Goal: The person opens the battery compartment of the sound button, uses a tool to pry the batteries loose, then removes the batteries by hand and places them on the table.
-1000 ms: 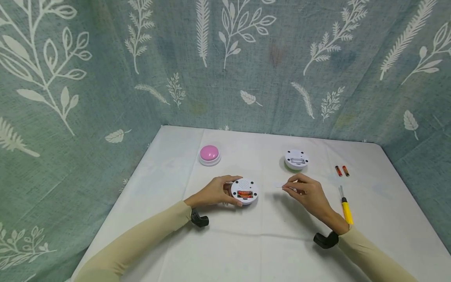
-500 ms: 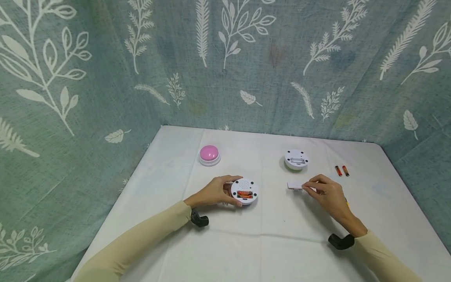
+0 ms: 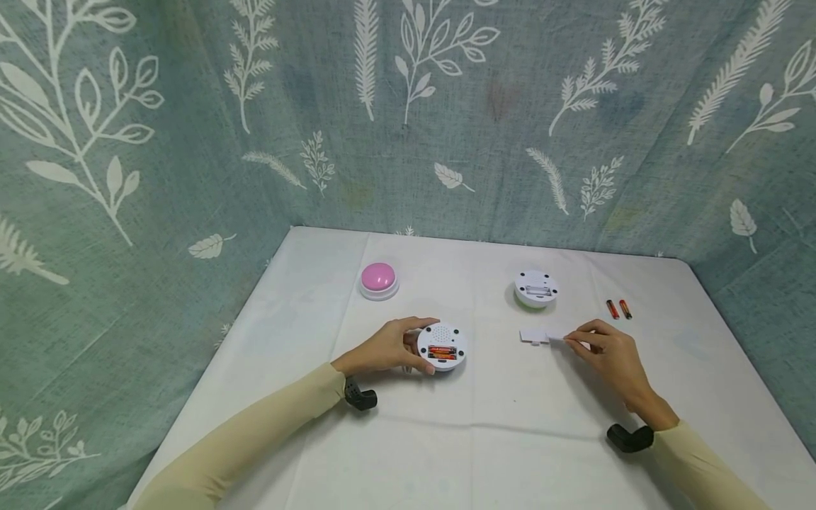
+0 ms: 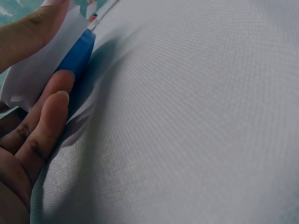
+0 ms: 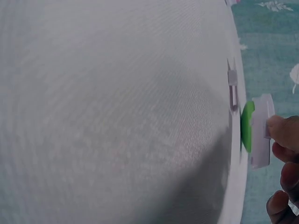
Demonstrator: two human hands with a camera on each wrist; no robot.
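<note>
My left hand [image 3: 389,347] grips an upturned round white push-button [image 3: 442,347] by its sides, thumb in front and fingers behind. Two red batteries [image 3: 443,353] sit in its uncovered compartment. Its blue dome [image 4: 77,56] faces down in the left wrist view. On the right, my right hand [image 3: 605,354] pinches a thin white battery cover [image 3: 557,338] between thumb and fingertips, low over the cloth. A second white battery cover [image 3: 533,336] lies flat just left of those fingertips. In the right wrist view, the green dome [image 5: 247,126] of another button shows beyond the thumb.
A pink-domed button [image 3: 378,278] stands upright at the back left. Behind the loose cover, an upturned white button [image 3: 535,287] shows an uncovered, battery-free compartment. Two loose batteries [image 3: 618,309] lie at the right. A leaf-patterned curtain [image 3: 408,142] hangs behind the white-clothed table [image 3: 408,453].
My right hand has moved right with the pinched cover, revealing the flat cover on the cloth. The yellow screwdriver has gone out of sight behind that hand. My left hand holds still.
</note>
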